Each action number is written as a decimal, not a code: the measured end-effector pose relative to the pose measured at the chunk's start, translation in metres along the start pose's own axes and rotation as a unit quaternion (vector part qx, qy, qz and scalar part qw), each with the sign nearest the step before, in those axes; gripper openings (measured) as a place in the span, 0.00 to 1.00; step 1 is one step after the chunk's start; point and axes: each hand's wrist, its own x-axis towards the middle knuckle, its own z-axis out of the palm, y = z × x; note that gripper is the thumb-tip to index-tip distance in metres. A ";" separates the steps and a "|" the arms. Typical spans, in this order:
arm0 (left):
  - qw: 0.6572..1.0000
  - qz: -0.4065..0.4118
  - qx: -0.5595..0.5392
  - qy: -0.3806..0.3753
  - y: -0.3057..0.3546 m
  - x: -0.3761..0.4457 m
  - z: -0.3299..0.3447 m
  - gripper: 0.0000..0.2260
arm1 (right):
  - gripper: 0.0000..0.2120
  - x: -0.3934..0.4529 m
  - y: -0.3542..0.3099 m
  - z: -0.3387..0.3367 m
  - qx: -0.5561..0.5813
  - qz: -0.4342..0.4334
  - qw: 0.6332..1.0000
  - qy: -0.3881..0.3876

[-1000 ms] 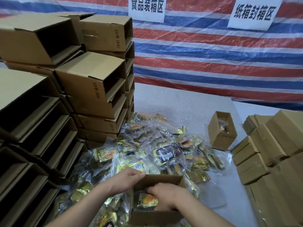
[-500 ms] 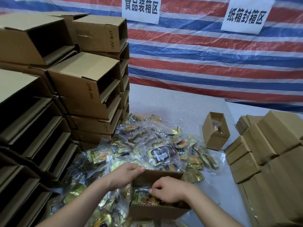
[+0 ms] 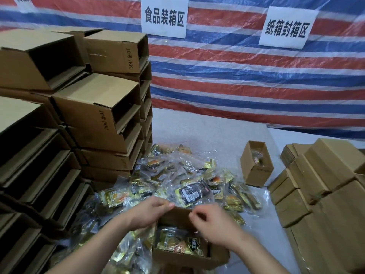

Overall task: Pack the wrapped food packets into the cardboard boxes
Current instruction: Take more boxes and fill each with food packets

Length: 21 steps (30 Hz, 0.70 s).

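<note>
Holding the box (image 3: 189, 256) rim, left grip (image 3: 147, 213); right grip (image 3: 214, 224) curled, empty

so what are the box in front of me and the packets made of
The open brown box looks like matte corrugated cardboard, with raw brown edges and folded flaps. The gold and black food packets look like glossy clear plastic film, crinkled and catching glare.

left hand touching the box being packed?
Touching. Head view: left hand fingers curl over the far rim of the open box.
</note>
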 end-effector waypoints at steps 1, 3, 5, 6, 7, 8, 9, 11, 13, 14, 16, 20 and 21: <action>1.000 -0.001 0.007 0.003 0.000 -0.001 -0.004 0.21 | 0.08 -0.001 0.003 -0.008 -0.013 -0.021 0.998 0.058; 1.000 -0.004 0.007 0.016 0.001 -0.003 -0.011 0.21 | 0.14 0.002 0.011 -0.016 -0.066 -0.048 0.989 0.123; 1.000 -0.006 -0.005 0.020 0.001 -0.006 -0.017 0.19 | 0.22 0.007 0.019 -0.010 -0.083 -0.025 0.991 0.103; 1.000 -0.009 0.002 0.019 -0.001 -0.009 -0.018 0.18 | 0.22 0.009 0.021 -0.003 -0.066 -0.004 0.995 0.076; 1.000 -0.018 0.015 0.021 -0.005 -0.012 -0.017 0.17 | 0.20 0.011 0.022 0.007 -0.057 0.011 0.997 0.052; 0.999 -0.029 0.022 0.028 -0.009 -0.013 -0.015 0.17 | 0.17 0.012 0.025 0.018 -0.057 0.011 0.997 0.043; 0.999 -0.035 0.025 0.033 -0.014 -0.015 -0.013 0.17 | 0.15 0.012 0.026 0.027 -0.059 0.006 0.997 0.047; 0.999 -0.026 0.027 0.035 -0.021 -0.015 -0.008 0.15 | 0.12 0.011 0.031 0.037 -0.049 -0.002 0.996 0.073; 0.999 -0.019 0.021 0.026 -0.021 -0.017 -0.005 0.14 | 0.12 0.008 0.035 0.038 -0.052 -0.011 0.995 0.080; 0.999 -0.021 0.017 0.021 -0.020 -0.018 -0.004 0.15 | 0.11 0.006 0.037 0.038 -0.051 -0.012 0.996 0.075; 0.999 -0.027 0.012 0.017 -0.020 -0.019 -0.003 0.14 | 0.10 0.003 0.039 0.039 -0.052 -0.016 0.996 0.064; 0.999 -0.035 -0.001 -0.003 -0.016 -0.019 0.000 0.15 | 0.10 -0.003 0.041 0.040 -0.042 -0.016 0.997 0.068; 0.999 -0.043 -0.019 0.002 -0.015 -0.018 -0.001 0.17 | 0.11 -0.004 0.042 0.039 -0.042 -0.013 0.997 0.069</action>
